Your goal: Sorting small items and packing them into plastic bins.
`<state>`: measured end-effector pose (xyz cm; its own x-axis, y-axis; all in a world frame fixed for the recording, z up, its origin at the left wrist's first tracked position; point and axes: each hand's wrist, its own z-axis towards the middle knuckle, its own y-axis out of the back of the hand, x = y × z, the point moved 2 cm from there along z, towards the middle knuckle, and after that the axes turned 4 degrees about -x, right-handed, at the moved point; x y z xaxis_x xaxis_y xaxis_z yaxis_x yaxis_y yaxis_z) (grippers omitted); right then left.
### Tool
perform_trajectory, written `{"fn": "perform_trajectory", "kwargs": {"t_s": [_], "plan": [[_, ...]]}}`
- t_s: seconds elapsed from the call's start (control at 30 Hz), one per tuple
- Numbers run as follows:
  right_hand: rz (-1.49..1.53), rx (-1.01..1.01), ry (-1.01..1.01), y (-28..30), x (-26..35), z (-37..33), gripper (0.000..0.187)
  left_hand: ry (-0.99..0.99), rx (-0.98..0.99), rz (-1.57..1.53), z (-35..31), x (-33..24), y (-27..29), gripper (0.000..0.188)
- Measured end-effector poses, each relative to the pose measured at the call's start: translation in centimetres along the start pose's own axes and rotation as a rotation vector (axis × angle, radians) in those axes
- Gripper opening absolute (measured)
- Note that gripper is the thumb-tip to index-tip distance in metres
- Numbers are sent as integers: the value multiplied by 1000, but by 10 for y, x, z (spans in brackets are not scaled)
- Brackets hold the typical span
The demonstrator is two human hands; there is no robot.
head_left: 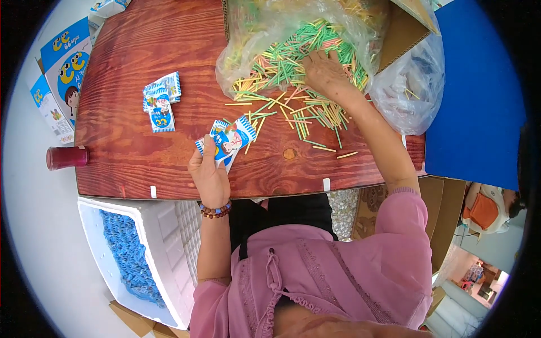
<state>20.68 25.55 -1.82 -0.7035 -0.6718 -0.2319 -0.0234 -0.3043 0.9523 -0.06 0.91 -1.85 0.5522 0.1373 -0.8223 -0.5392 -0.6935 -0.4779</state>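
My left hand is closed, its thumb pressing on small blue-and-white packets fanned out above the table. How many it holds I cannot tell exactly. My right hand reaches into a heap of thin green, yellow and pink sticks at the mouth of a clear plastic bag. Its fingers look apart, with the tips among the sticks. More loose sticks spill onto the table below that hand. Left of my left hand lies a small pile of similar packets.
The reddish wooden table carries a cardboard box behind the bag. A red jar sits at its left edge, near printed boxes. Below stands a white foam box of blue packets. A blue panel rises at right.
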Motion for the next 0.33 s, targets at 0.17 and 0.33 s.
{"fn": "perform_trajectory", "kwargs": {"t_s": [0.17, 0.33], "plan": [[158, 35, -15, 1, -9, -9, 24, -2, -6, -28, 1, 1, 2, 19], [447, 149, -192, 0, -21, -9, 36, 11, -9, -49, -1, -1, -1, 19]]}}
